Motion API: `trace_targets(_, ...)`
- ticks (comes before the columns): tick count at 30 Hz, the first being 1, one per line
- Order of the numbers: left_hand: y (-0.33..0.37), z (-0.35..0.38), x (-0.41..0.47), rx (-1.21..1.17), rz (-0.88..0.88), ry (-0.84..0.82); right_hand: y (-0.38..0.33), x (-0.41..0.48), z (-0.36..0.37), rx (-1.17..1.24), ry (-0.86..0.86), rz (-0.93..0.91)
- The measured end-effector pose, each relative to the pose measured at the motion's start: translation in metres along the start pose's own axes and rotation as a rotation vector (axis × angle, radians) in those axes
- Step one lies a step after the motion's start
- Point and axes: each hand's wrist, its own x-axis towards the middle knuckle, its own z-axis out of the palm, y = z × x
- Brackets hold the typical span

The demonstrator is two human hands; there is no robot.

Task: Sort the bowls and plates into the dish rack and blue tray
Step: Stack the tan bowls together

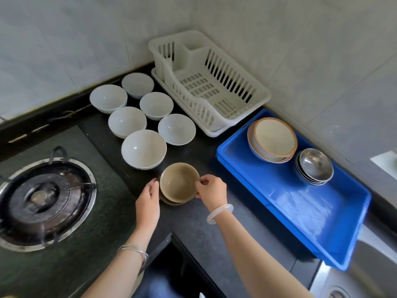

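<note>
Both hands are set on the brown bowl point(179, 182): the left hand point(148, 196) is cupped round its left wall, the right hand point(211, 190) is pinched on its right rim. It is stacked upright, mouth up, on a second brown bowl point(171, 202) on the counter point(193, 224), beside the blue tray point(300, 209), whose near half is bare

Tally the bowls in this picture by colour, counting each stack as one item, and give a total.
white bowls: 6
brown bowls: 1
cream bowls with an orange rim, in the blue tray: 1
steel bowls, in the blue tray: 1
Total: 9
</note>
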Motion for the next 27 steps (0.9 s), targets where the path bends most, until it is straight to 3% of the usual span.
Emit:
trace_targets(6,-0.002,-0.001,0.001,0.188,0.045,0.014,0.004,0.002,0.011,-0.041,-0.012,0.021)
trace_targets(10,-0.004,-0.001,0.004,0.136,-0.01,0.002,0.011,0.006,0.013,-0.116,0.001,0.022)
trace_targets(16,0.003,0.005,0.002,-0.029,-0.085,-0.024,0.012,0.005,0.009,0.193,-0.225,0.221)
trace_targets(22,0.038,0.025,-0.004,0.005,0.014,-0.102,0.017,-0.003,-0.022,0.337,-0.073,0.161)
trace_targets(27,0.085,0.069,-0.027,-0.073,0.08,-0.3,0.031,-0.018,-0.082,0.555,0.121,0.134)
